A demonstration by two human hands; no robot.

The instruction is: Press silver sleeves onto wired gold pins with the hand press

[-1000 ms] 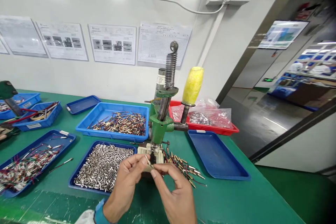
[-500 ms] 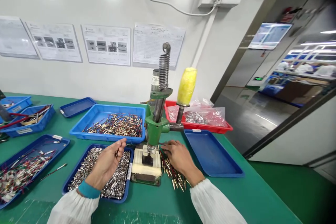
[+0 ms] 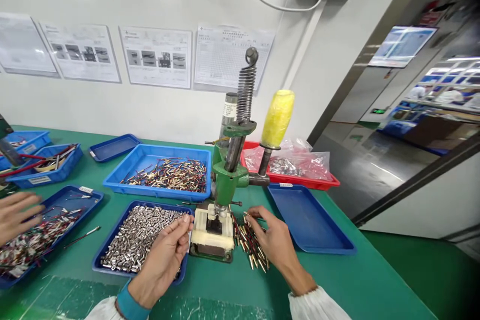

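Note:
My left hand [image 3: 167,255] is closed in a pinch over the right edge of a blue tray [image 3: 98,260] full of small silvery metal sleeves [image 3: 138,235]. What its fingertips hold, if anything, is too small to tell. Beside it stands a green hand press [image 3: 227,185] with a coil spring, a yellow-wrapped handle [image 3: 277,119] and a pale base [image 3: 202,240]. Right of the base, my right hand [image 3: 275,242] pinches a thin wired piece with a metal tip [image 3: 246,214], partly hidden by the fingers. Under and beside that hand lies a pile of gold-tipped wired pieces [image 3: 253,250].
Behind the sleeves, a light-blue tray [image 3: 112,186] holds more gold-tipped pieces. A bare blue tray [image 3: 311,220] lies at right, a red tray [image 3: 322,184] with bagged parts behind it. Another person's hand [image 3: 17,215] reaches over a tray of wired parts [image 3: 90,202] at left.
My left hand has moved right and down toward the press base. My right hand has drawn back slightly from the press. Another person's hand has appeared at left; the view has shifted a little.

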